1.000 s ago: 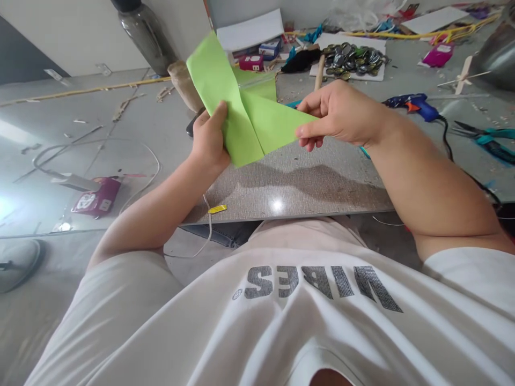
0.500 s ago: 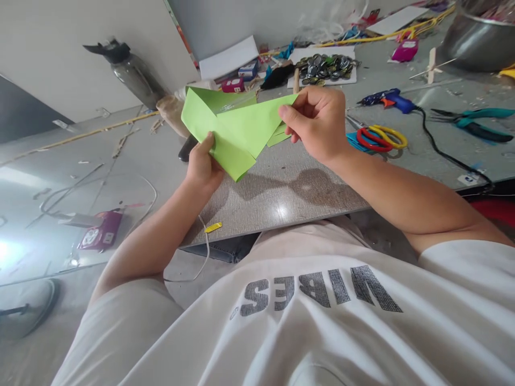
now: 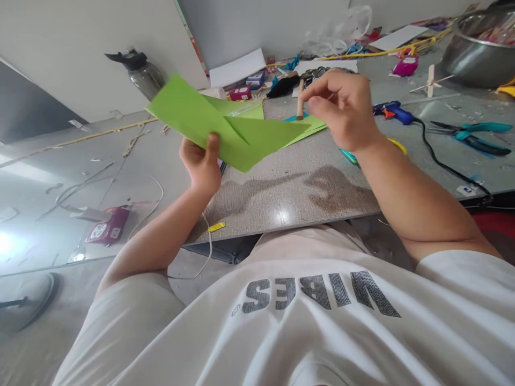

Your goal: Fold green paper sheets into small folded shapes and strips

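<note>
left hand point(image 3: 201, 165): thumb atop, grip holding green paper point(image 3: 241, 143) | right hand point(image 3: 346, 110): raised, fingers curled, grip narrow, closure unclear

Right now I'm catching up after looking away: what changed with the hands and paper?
The right hand has let go of the green paper, whose upper end has swung leftward. The left hand still grips it; glue gun and pliers stay put.

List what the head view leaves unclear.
Head view:
- fingertips of left hand: behind folded green paper
- curved yellow plastic piece: partly behind right wrist
- pile of shiny round pieces: partly behind right hand
- grey metal pot: cut off by right edge
- print on leftmost magenta box: too small
</note>
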Action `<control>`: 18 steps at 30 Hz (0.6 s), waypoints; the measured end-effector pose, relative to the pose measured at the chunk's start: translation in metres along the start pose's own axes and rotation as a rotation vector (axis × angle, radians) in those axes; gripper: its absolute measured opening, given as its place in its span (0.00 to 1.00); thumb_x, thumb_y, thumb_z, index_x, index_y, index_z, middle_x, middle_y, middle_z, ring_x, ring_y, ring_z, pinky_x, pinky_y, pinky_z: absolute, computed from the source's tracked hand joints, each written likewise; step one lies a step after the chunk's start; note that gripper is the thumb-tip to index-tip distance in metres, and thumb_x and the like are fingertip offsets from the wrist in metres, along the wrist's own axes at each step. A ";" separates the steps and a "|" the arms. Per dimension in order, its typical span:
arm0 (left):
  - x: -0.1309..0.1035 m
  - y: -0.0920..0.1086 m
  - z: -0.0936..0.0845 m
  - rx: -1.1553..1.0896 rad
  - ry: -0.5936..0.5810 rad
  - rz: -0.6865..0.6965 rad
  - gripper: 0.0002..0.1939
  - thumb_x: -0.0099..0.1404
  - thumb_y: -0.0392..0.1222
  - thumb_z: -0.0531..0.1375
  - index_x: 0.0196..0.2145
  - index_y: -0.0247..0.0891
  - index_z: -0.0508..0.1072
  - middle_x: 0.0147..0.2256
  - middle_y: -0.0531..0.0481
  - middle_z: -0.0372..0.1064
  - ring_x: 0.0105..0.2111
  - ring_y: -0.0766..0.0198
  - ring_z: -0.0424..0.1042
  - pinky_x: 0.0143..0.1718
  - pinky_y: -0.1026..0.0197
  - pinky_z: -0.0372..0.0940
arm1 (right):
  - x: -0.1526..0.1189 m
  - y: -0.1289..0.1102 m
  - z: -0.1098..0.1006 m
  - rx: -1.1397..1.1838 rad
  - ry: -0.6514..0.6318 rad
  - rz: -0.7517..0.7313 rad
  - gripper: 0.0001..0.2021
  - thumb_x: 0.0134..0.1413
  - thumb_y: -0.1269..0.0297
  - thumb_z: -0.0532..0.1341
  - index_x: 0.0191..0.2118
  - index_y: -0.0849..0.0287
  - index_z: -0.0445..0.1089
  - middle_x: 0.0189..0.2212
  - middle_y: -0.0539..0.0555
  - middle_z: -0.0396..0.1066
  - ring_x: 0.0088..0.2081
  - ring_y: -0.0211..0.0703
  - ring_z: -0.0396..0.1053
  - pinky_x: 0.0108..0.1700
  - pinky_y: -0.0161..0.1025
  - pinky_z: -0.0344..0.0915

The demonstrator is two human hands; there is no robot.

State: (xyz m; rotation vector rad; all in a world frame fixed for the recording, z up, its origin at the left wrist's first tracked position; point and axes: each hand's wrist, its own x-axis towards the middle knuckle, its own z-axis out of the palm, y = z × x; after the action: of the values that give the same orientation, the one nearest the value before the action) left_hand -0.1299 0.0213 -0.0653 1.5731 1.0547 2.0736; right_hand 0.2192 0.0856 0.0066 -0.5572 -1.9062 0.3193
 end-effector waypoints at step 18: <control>-0.040 0.065 0.018 0.039 -0.510 0.366 0.25 0.86 0.72 0.71 0.39 0.52 0.82 0.40 0.48 0.92 0.43 0.50 0.92 0.50 0.41 0.84 | -0.043 -0.028 0.028 -0.166 -0.092 -0.697 0.13 0.76 0.57 0.69 0.60 0.36 0.82 0.45 0.47 0.93 0.36 0.52 0.87 0.50 0.57 0.79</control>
State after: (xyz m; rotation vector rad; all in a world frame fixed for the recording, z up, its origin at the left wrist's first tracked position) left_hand -0.0890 -0.0418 -0.0436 2.2875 0.6625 1.6961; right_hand 0.2002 0.0410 -0.0256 0.0401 -2.0957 -0.2703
